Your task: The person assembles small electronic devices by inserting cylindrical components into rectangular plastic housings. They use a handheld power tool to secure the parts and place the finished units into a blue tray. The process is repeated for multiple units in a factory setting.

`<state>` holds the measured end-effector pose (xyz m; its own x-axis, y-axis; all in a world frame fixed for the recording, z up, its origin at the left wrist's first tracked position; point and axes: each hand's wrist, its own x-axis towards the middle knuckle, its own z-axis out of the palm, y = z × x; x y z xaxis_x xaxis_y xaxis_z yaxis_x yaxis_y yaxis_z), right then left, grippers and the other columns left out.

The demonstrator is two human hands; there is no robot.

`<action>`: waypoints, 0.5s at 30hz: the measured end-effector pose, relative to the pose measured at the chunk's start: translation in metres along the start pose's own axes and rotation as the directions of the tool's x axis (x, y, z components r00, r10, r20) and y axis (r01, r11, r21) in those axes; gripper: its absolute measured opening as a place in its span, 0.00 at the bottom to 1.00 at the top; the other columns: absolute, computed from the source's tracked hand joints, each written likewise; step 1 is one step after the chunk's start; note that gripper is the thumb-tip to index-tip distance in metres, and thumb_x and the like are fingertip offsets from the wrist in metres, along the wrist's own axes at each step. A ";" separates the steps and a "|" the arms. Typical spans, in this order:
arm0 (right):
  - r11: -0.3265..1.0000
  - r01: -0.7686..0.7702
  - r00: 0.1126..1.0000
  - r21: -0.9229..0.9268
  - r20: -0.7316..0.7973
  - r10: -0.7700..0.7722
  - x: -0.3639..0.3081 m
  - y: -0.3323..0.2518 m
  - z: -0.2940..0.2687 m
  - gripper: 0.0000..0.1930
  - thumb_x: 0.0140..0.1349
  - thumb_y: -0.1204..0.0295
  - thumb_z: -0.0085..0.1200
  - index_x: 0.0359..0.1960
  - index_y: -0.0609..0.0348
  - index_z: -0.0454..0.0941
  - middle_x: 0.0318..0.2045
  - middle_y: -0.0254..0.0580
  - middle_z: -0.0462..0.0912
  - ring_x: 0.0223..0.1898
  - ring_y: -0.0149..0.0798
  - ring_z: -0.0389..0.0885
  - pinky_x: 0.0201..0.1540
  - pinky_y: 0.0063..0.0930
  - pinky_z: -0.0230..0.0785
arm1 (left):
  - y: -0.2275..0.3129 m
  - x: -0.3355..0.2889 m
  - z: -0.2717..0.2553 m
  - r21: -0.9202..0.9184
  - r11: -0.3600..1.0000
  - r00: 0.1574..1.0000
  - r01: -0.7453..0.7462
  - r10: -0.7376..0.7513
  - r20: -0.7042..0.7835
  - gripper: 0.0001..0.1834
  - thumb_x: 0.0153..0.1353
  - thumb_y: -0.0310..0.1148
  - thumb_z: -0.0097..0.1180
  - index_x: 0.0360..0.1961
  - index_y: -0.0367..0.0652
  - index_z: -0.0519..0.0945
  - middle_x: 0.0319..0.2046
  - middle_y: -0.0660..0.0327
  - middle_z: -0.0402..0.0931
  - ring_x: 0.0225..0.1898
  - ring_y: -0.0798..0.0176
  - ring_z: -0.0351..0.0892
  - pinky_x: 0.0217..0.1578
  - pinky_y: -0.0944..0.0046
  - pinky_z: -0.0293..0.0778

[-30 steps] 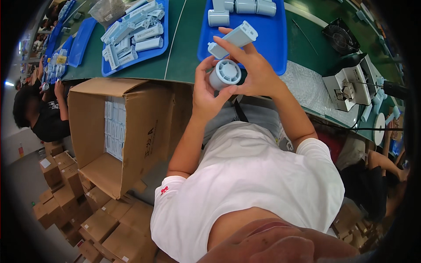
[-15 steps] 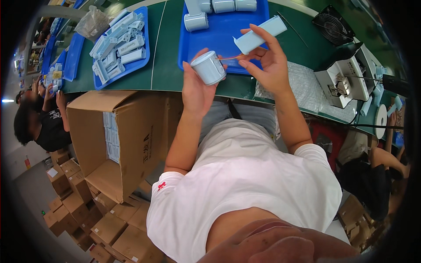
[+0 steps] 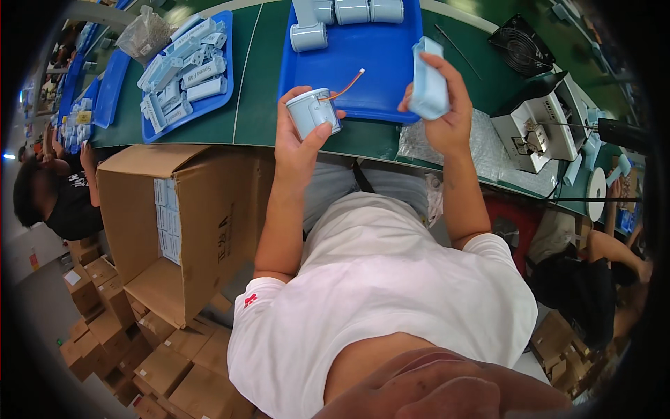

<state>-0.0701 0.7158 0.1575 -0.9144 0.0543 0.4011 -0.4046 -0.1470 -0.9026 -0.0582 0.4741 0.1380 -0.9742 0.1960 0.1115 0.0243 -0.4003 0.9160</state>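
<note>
At upper centre, the pale blue housing [image 3: 312,116] is hiding part of your left hand [image 3: 293,144], while the handle [image 3: 428,85], slightly blurred, is covering part of your right hand [image 3: 454,115]. The top edge is cutting off the blue tray [image 3: 391,87]. At upper left, distant pale parts [image 3: 78,127] are appearing too small to tell.

An assembly workshop, identified by a long green bench [image 3: 262,98] carrying blue trays [image 3: 391,63] of similar pale-blue plastic parts [image 3: 206,73], a white bench-top device [image 3: 513,136], many cardboard cartons [image 3: 164,370] stacked on the floor, and co-workers [image 3: 73,213] stationed at either side.
</note>
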 end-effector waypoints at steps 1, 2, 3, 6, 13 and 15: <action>0.993 -0.050 0.998 0.111 -0.042 0.055 0.000 -0.006 0.003 0.25 0.70 0.76 0.58 0.66 0.70 0.69 0.29 0.38 0.80 0.27 0.29 0.79 0.35 0.23 0.74 | 0.002 0.000 0.001 0.003 1.000 1.000 -0.008 0.008 0.003 0.37 0.63 0.32 0.63 0.70 0.41 0.59 0.61 0.43 0.72 0.56 0.49 0.81 0.55 0.53 0.78; 0.980 -0.068 0.995 0.185 -0.066 0.081 0.000 -0.001 -0.002 0.22 0.73 0.73 0.55 0.65 0.69 0.71 0.34 0.40 0.82 0.26 0.28 0.77 0.32 0.22 0.72 | 0.004 -0.001 0.003 0.005 1.000 1.000 -0.017 0.017 0.006 0.37 0.63 0.32 0.63 0.70 0.40 0.59 0.61 0.43 0.72 0.56 0.49 0.81 0.55 0.53 0.78; 0.962 -0.082 0.990 0.260 -0.089 0.109 0.004 0.002 -0.006 0.19 0.75 0.70 0.52 0.63 0.67 0.73 0.40 0.42 0.83 0.24 0.27 0.76 0.29 0.21 0.71 | 0.006 -0.002 0.004 0.014 1.000 1.000 -0.025 0.024 0.012 0.37 0.63 0.32 0.63 0.70 0.40 0.59 0.61 0.43 0.72 0.55 0.50 0.81 0.55 0.53 0.78; 0.906 -0.130 0.968 0.404 -0.148 0.204 0.002 0.003 -0.002 0.25 0.80 0.55 0.43 0.56 0.68 0.77 0.27 0.38 0.80 0.19 0.23 0.66 0.24 0.20 0.59 | 0.012 -0.004 0.009 0.033 0.999 0.999 -0.043 0.043 0.027 0.38 0.62 0.33 0.64 0.69 0.40 0.59 0.61 0.42 0.72 0.55 0.50 0.81 0.55 0.53 0.78; 0.551 -0.367 0.859 0.749 0.047 0.509 0.007 -0.002 0.016 0.28 0.78 0.48 0.45 0.55 0.66 0.78 0.13 0.25 0.64 0.14 0.21 0.54 0.25 0.20 0.50 | 0.021 -0.010 0.019 0.058 0.997 0.998 -0.041 0.038 0.050 0.39 0.60 0.34 0.66 0.69 0.40 0.59 0.60 0.41 0.72 0.53 0.53 0.81 0.54 0.54 0.79; 0.470 -0.422 0.824 0.775 0.112 0.555 0.008 0.002 0.019 0.27 0.77 0.47 0.47 0.54 0.62 0.80 0.12 0.24 0.62 0.13 0.20 0.54 0.25 0.20 0.49 | 0.024 -0.008 0.020 0.040 0.998 0.997 -0.045 0.042 0.063 0.39 0.59 0.31 0.67 0.68 0.41 0.60 0.59 0.44 0.73 0.53 0.54 0.81 0.53 0.56 0.79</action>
<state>-0.0781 0.6973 0.1619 -0.9771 -0.1475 -0.1534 0.2035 -0.8577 -0.4721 -0.0454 0.4809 0.1668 -0.9564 0.2345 0.1740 0.0769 -0.3725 0.9248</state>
